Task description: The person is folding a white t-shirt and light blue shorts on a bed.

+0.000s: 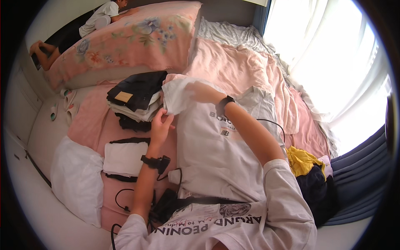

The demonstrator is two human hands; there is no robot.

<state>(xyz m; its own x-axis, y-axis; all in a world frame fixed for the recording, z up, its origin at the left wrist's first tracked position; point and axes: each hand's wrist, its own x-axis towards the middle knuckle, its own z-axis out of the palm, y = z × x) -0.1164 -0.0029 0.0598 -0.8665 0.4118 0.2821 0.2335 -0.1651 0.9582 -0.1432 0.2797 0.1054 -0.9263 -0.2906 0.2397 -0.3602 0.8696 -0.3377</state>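
A light grey-white T-shirt (215, 162) with dark printing lies spread out in front of me on the pink bedding. My right hand (203, 92), blurred, is on the shirt's upper left part by a sleeve (176, 97); its fingers cannot be made out. Close to the lower corner of that sleeve is my left hand (162, 126), thumb and fingers curled; whether they pinch the hem is unclear. Just beyond it stands a stack of folded clothes, with black trousers (140, 87) bearing a tan patch on top and pale garments (137, 113) beneath.
A folded white garment (125, 159) lies over black cloth, beside a white plastic bag (78, 181). Black cables (120, 195) run near my left forearm. Yellow clothing (301, 159) is heaped at right. A person (100, 18) leans on the floral-covered bed (150, 37). Slippers (70, 106) are on the floor.
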